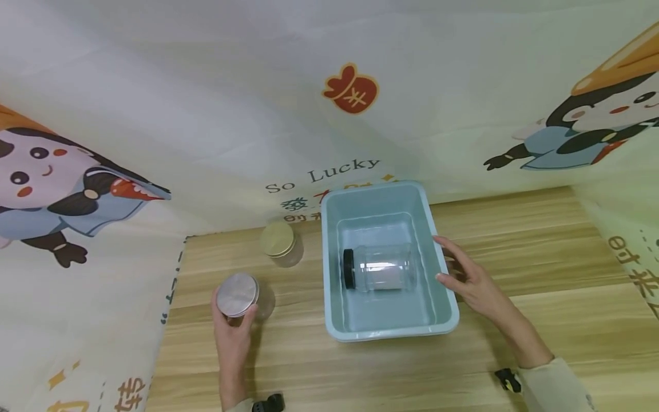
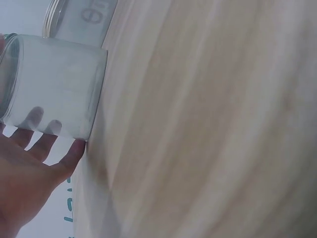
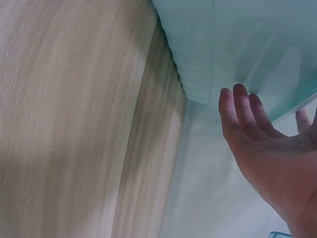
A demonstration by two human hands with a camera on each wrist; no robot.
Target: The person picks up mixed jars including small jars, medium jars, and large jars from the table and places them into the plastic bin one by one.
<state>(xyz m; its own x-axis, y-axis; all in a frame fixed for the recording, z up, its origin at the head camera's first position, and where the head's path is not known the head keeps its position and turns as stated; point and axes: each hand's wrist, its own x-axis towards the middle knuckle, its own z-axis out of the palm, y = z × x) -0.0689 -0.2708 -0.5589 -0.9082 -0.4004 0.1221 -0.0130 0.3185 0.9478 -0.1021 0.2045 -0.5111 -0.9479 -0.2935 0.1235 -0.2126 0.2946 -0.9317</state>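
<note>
My left hand grips a clear jar with a silver lid; in the left wrist view its fingers lie along the jar's clear wall. The jar's base is at or very near the table. Behind it stands a gold-lidded jar. My right hand holds the right rim of a light blue plastic basin, thumb and a fingertip on the rim, other fingers against the outer wall. Inside the basin, a clear jar with a black lid lies on its side.
The wood-grain table carries everything. A printed white cloth rises behind it and along the sides, and the basin's far end is close to this cloth.
</note>
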